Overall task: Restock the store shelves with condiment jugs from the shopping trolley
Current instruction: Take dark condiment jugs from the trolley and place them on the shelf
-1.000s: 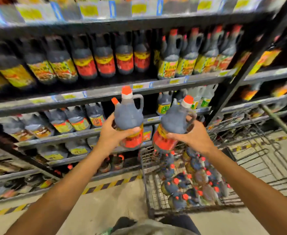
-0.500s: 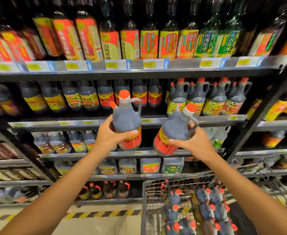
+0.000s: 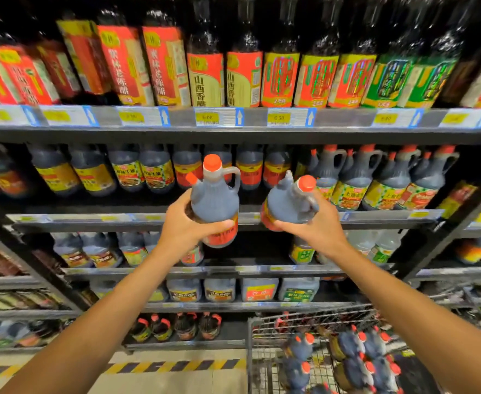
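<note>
Gripping dark handled jugs (image 3: 215,200), red-capped

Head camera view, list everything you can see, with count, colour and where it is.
held jugs: two, dark with orange caps; left jug upright, right jug tilted
trolley: one, wire, bottom right
trolley jugs: several, dark with orange caps, piled in the trolley
tall bottles: many, red, yellow and green labels, top shelf
shelf jugs: many, dark, on the second shelf behind the hands
shelf: dark metal tiers, yellow price tags
left hand: grips left jug
right hand: grips right jug
</note>
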Demonstrator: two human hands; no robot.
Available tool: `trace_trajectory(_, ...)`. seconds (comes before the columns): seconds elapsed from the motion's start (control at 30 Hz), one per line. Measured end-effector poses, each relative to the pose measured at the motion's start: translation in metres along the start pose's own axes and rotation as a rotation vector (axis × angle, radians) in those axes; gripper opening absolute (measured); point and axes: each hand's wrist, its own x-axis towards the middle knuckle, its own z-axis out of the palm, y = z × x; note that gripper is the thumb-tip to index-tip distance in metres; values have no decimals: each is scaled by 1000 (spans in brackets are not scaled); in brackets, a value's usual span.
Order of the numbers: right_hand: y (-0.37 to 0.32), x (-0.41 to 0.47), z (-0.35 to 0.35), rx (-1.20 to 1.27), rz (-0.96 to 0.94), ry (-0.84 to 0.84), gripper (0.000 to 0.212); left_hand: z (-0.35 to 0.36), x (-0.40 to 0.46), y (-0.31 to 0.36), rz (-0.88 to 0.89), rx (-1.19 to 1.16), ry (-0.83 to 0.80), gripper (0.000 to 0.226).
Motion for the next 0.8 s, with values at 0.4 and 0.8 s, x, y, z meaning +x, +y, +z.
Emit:
trace_trajectory(0.4, 39, 69, 37, -190, 97, 49, 87, -8, 59, -40, 59, 36, -59, 93)
trace_trajectory(0.8, 51, 102, 29, -126, 360, 9, 101, 0, 61, -45, 83, -34, -95, 73)
